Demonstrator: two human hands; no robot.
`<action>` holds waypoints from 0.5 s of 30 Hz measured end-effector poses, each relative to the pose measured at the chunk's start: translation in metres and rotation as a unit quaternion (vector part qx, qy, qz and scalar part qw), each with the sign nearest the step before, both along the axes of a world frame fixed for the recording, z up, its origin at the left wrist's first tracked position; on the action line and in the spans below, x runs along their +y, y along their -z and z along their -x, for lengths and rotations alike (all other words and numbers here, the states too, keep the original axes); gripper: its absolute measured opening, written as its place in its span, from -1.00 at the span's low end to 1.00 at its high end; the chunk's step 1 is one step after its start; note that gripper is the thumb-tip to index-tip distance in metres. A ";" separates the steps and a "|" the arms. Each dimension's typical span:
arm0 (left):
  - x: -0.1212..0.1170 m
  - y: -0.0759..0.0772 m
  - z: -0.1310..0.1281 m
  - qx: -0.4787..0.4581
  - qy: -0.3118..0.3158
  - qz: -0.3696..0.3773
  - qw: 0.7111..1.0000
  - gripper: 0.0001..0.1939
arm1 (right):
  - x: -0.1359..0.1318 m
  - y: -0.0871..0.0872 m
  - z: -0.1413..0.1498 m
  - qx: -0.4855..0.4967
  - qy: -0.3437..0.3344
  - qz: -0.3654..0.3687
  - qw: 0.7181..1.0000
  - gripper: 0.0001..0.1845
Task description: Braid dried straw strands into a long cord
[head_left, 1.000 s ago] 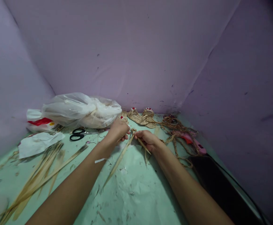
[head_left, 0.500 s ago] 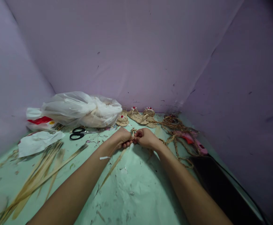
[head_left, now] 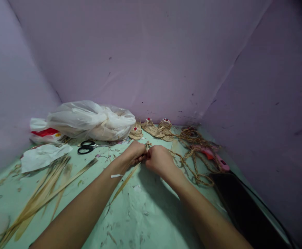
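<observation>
My left hand [head_left: 137, 152] is closed round the end of a braided fibre cord [head_left: 148, 145], whose tip pokes up between the two hands. From beneath that hand a flat, dry fibre strip [head_left: 125, 181] trails toward me over the table. My right hand [head_left: 159, 158] is closed in a loose fist right beside the left, at the same spot on the braid. Its fingertips are turned away, and the strand they seem to pinch is hidden. Behind this hand more braided cord [head_left: 184, 162] emerges and runs right into a loose heap.
Black-handled scissors [head_left: 86, 147] and dry fibre strips [head_left: 40, 197] lie left on the green sheet [head_left: 145, 214]. Behind are a white plastic bag [head_left: 88, 119] and coiled woven pieces with red beads [head_left: 153, 129]. At right are a pink tool [head_left: 222, 163] and a black slab [head_left: 244, 207].
My right hand has turned over, its back now toward me, and shifted slightly down, hiding its fingertips. The left hand stays nearly in place, with the strip still trailing from it.
</observation>
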State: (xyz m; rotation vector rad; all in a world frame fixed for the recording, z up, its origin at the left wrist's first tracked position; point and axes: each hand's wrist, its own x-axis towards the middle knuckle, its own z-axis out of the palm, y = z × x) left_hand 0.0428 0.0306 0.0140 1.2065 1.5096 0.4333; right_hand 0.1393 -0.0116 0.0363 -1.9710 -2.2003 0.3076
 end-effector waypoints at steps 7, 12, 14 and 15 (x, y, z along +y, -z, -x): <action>0.003 -0.003 0.014 -0.040 0.073 0.012 0.996 -0.85 | 0.012 -0.007 -0.021 0.098 -0.026 0.055 0.993 -0.87; 0.008 0.003 0.019 -0.047 0.098 0.007 0.994 -0.89 | 0.031 0.002 -0.038 0.355 0.138 0.085 0.921 -0.90; 0.010 0.006 0.021 -0.038 0.103 0.007 0.994 -0.88 | 0.030 0.005 -0.031 0.437 0.151 0.155 0.873 -0.93; 0.010 0.007 0.021 -0.038 0.105 0.007 0.994 -0.89 | 0.028 0.007 -0.026 0.461 0.146 0.182 0.856 -0.95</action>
